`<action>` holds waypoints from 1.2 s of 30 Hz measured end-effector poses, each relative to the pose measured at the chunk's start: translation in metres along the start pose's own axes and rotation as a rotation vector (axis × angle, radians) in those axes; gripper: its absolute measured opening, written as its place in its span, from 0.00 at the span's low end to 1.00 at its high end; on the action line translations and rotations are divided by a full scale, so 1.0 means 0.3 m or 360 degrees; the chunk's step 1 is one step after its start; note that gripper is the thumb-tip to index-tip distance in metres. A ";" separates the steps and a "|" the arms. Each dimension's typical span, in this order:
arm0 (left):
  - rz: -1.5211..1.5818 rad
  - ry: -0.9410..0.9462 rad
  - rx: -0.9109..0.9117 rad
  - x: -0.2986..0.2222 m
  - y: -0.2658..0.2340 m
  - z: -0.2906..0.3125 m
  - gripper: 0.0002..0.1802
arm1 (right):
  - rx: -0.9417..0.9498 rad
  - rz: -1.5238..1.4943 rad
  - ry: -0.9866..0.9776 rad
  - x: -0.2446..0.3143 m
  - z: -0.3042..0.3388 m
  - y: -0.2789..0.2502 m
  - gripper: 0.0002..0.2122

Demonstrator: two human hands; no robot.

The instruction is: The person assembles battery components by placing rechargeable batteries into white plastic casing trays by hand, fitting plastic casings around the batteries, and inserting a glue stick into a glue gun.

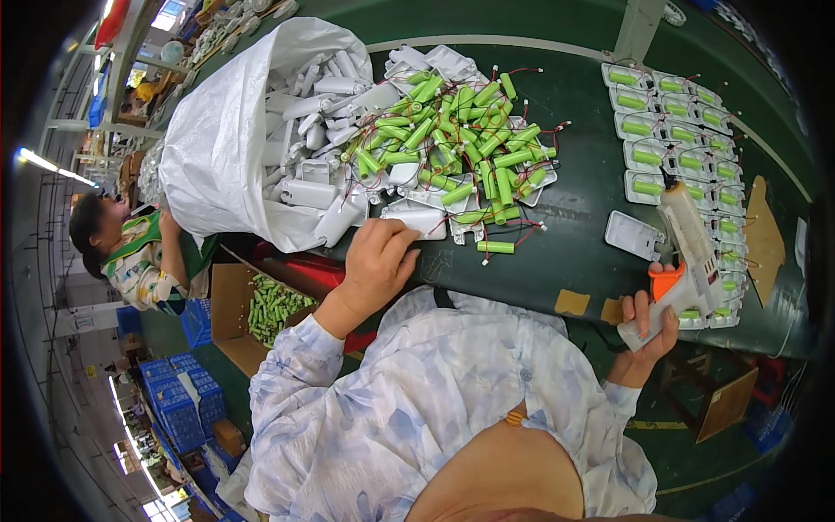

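Observation:
My left hand is at the near edge of the pile, its fingers curled over the end of a white plastic casing. Part of that casing is hidden behind the fingers. My right hand grips a hot glue gun with an orange trigger, its nozzle pointing away from me. Just left of the nozzle, a white casing half lies on the dark table. Beyond my left hand, green cylindrical batteries with red and black leads are heaped up.
A white woven sack spills more casings at the left. Rows of casings with green batteries line the right side, near cardboard pieces. A cardboard box of green batteries stands below the table. Another person is at far left.

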State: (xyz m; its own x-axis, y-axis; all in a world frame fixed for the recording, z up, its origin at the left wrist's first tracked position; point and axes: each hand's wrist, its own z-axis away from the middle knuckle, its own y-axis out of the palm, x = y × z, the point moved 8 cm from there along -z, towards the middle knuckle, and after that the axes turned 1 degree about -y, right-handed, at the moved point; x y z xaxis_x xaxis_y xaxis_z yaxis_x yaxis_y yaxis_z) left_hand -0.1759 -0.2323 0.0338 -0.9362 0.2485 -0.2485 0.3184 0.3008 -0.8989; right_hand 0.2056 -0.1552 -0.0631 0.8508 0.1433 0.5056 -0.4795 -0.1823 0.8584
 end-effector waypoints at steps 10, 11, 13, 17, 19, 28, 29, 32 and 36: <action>-0.0006 0.0026 0.0096 0.102 0.024 -0.055 0.34 | 0.0030 0.0069 -0.0073 0.006 -0.020 -0.020 0.29; -0.0040 0.0052 0.0027 0.101 0.028 -0.054 0.34 | -0.0014 0.0166 -0.0100 0.004 -0.021 -0.020 0.29; -0.0120 0.0078 -0.0012 0.089 0.055 -0.034 0.33 | -0.0127 0.0202 -0.0101 0.011 0.006 -0.033 0.28; -0.0045 0.0072 0.0057 0.086 0.054 -0.008 0.36 | -0.0246 0.0310 -0.0142 0.021 0.038 -0.029 0.27; -0.0094 0.0110 0.0039 0.089 0.058 -0.003 0.33 | -0.0230 0.0390 -0.0114 0.020 0.054 -0.041 0.27; -0.0104 0.0201 -0.0019 0.146 0.005 -0.116 0.27 | -0.0189 0.0306 -0.0161 -0.002 -0.010 0.001 0.28; 0.0012 0.0176 0.0072 0.160 0.000 -0.130 0.28 | -0.0190 0.0303 -0.0177 0.000 -0.019 0.005 0.29; 0.0499 0.0076 0.0347 0.212 -0.014 -0.163 0.28 | -0.0177 0.0226 -0.0163 -0.006 -0.032 0.016 0.29; 0.1030 -0.0485 0.1061 0.315 0.039 -0.186 0.27 | -0.0176 0.0135 -0.0138 0.004 -0.009 0.016 0.28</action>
State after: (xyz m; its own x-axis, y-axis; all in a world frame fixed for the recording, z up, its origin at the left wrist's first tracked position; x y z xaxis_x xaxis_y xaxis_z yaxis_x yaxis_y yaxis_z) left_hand -0.2523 -0.1538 0.0199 -0.6384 -0.0949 -0.7638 0.7226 -0.4155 -0.5524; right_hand 0.2036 -0.1534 -0.0581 0.8192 0.0468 0.5716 -0.5672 -0.0814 0.8196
